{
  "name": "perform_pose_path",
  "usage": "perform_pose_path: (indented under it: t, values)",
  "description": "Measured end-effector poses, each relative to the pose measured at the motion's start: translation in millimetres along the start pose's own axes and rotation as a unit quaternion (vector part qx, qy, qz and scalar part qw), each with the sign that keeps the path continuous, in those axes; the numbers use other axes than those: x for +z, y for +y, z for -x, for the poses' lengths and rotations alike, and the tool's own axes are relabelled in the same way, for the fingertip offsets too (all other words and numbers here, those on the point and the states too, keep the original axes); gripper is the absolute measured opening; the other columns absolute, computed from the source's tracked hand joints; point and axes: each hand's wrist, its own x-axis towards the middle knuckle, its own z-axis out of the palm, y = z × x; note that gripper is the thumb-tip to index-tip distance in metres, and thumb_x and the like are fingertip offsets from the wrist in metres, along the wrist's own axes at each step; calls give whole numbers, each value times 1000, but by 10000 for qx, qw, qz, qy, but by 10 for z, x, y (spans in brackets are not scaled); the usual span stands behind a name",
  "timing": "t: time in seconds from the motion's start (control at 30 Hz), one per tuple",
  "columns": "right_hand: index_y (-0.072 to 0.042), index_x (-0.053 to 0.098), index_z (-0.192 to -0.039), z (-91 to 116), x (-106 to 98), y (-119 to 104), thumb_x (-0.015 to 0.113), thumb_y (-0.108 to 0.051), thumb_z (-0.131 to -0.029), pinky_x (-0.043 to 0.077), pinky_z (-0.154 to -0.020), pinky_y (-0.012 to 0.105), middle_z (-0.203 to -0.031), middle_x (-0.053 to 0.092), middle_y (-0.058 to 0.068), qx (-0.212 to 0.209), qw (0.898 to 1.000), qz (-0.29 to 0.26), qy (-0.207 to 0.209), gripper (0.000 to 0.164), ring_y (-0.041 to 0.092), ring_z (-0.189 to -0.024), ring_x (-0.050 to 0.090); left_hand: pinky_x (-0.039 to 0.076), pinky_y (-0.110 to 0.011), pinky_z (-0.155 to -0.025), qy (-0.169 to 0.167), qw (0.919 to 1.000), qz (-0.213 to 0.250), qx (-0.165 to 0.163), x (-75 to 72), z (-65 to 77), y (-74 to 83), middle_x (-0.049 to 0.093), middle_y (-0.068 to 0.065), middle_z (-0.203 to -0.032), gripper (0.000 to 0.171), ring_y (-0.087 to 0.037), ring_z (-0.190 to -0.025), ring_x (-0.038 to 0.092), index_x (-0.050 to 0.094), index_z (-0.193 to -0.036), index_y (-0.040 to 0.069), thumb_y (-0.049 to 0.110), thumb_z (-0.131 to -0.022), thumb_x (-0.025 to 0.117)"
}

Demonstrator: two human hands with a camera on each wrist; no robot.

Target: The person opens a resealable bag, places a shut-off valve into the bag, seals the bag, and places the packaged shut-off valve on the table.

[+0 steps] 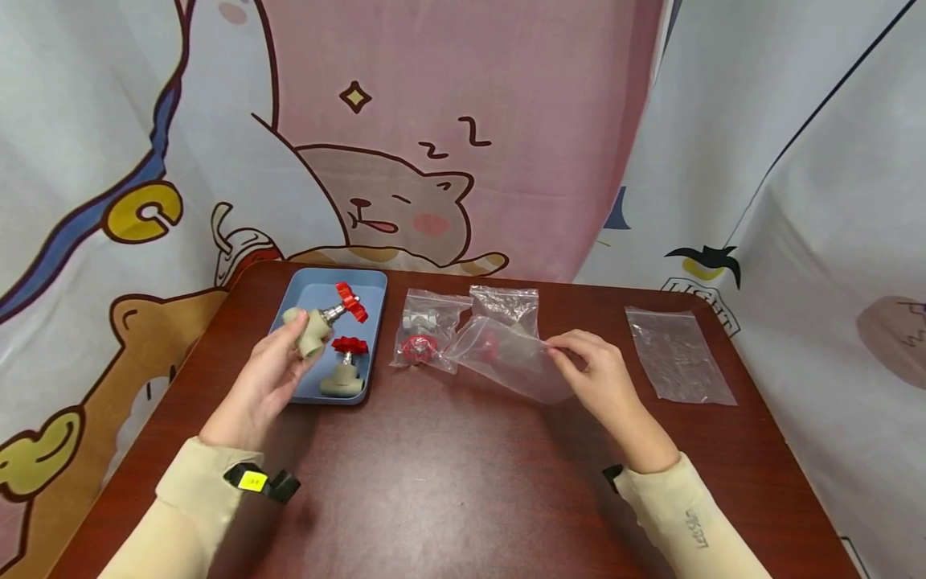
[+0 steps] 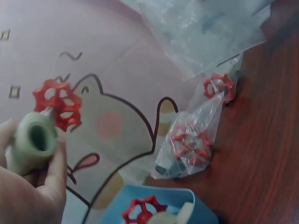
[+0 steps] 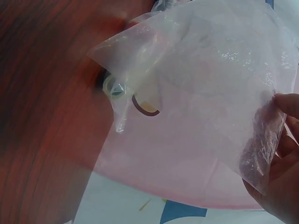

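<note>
My left hand (image 1: 264, 382) grips a valve (image 1: 315, 331) by its beige-green body, above the blue tray (image 1: 297, 392). The valve's red handwheel (image 2: 57, 103) points up and away from the fingers. Pinched by the edge between my right thumb and fingers (image 1: 589, 362) is a clear plastic bag (image 1: 517, 366), which hangs flat and slanted over the table's middle. In the right wrist view this bag (image 3: 201, 88) spreads across most of the picture, with the right hand (image 3: 280, 172) at its edge. A second valve (image 1: 343, 378) with a red handwheel lies in the tray.
Right of the tray lies a bagged valve (image 1: 421, 338) with a red handwheel. Another filled bag (image 1: 506, 304) sits behind the held one and is partly covered by it. A flat clear bag (image 1: 680, 358) lies at the table's right. A printed curtain (image 1: 550, 145) hangs behind the table.
</note>
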Motion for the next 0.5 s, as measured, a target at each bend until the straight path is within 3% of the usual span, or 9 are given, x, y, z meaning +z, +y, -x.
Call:
perform_pose_path:
  t: [0.07,0.17,0.3,0.43,0.5]
  values:
    - [-10,73,-91,-4,8,3,73,-1,-79,46,-65,14,-87,70,-2,16,9998,-172,-40,15,7,-79,61,53,-19,-77,-142,9986,-444,234,78,27,-27,70,7,-95,11,-6,-87,67,67,-99,18,20,-94,57]
    - [-10,73,-91,-10,21,9,72,-1,-80,45,-63,11,-87,70,-1,119,9989,-414,-169,14,3,-74,58,51,-18,-76,-102,9932,-995,600,217,57,-78,72,9,-93,15,-3,-84,66,71,-94,22,14,-93,59]
    - [-6,72,-91,-48,-24,-148,70,0,-82,45,-59,16,-84,70,3,295,9967,-634,-411,11,4,-69,55,50,-17,-76,-60,9785,-1729,1124,401,84,-148,71,12,-93,18,-2,-84,63,72,-98,24,10,-89,64]
    - [2,71,-89,-92,-97,-364,68,5,-81,45,-56,19,-83,69,11,304,9938,-841,-659,9,9,-66,54,50,-17,-75,-189,9571,-2416,1591,533,71,-216,70,13,-94,29,-3,-87,62,66,-116,9,8,-87,67]
    - [2,70,-90,-96,-96,-361,67,6,-82,46,-56,20,-84,69,12,251,9925,-934,-752,9,10,-67,55,51,-18,-75,-254,9493,-2614,1729,579,56,-245,70,13,-95,38,-3,-87,62,61,-122,1,8,-86,68]
